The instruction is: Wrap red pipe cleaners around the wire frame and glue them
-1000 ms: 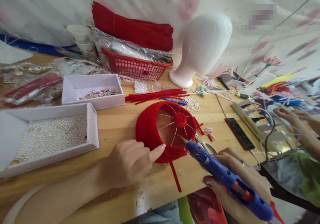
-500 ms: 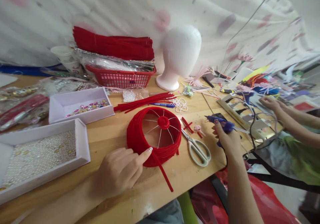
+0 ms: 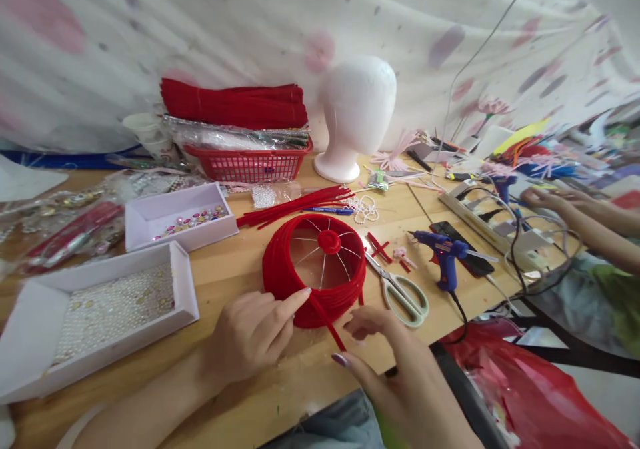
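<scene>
We see the left hand (image 3: 253,332) curled loosely, its forefinger stretched out and pressing the near wall of the red wrapped frame (image 3: 315,269), right where a loose red strip (image 3: 327,320) leaves the wrap and runs toward us across the wooden table (image 3: 235,262). The frame sits near the middle of the table, its round red hub up and thin wire spokes showing inside. The right hand (image 3: 385,355) is open and holds nothing, fingers spread just beside the free end of that strip, fingertips close to the frame's near edge. Just right of the frame lie the scissors (image 3: 403,292), and past them the blue glue gun (image 3: 445,252) stands on the table by itself, next to a dark phone (image 3: 463,247). To the left we've got a white tray of pearls (image 3: 107,309) and a smaller tray of coloured gems (image 3: 183,217). At the back, a red basket (image 3: 250,162) under a stack of red strips and a white foam head (image 3: 357,112). Far right, another person's hands (image 3: 555,199) work among cables.
</scene>
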`<state>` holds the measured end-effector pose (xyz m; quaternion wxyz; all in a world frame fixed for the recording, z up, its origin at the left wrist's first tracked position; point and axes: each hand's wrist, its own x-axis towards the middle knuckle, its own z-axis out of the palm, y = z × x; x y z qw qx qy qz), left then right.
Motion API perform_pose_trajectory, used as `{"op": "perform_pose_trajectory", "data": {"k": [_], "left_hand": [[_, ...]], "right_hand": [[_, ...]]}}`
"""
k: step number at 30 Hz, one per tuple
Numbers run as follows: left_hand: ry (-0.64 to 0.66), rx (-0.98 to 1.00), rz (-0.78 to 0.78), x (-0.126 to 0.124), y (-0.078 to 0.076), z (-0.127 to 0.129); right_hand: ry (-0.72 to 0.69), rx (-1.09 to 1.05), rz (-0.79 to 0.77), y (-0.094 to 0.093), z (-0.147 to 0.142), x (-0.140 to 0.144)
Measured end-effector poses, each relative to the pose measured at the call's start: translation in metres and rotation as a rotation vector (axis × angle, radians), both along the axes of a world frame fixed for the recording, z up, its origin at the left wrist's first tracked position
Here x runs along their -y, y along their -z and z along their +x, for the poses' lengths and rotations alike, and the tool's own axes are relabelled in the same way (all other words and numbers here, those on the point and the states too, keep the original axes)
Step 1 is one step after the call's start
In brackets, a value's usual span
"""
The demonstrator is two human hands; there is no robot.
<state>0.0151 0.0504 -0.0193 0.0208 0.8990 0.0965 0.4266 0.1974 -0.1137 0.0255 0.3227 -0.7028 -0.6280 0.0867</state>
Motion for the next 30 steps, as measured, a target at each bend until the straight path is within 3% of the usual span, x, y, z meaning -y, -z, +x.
{"op": "perform_pose_trajectory", "data": {"k": [4,12,22,30], "left_hand": [[0.002,0.000,0.022,0.000,0.001,-0.001],[-0.028,-0.006,0.044,-0.001,0.002,-0.001],[-0.026,-0.030,0.005,0.000,0.003,-0.001],[-0.015,-0.036,0.003,0.000,0.002,-0.001]], "right_hand": [[-0.076,-0.056,-0.020,0.002,-0.006,-0.013],[-0.144,-0.002,-0.044,-0.018,0.008,-0.013],[-0.216,0.256,0.085,-0.032,0.042,-0.032],[-0.283,0.272,0.187,-0.026,0.060,-0.054]]}}
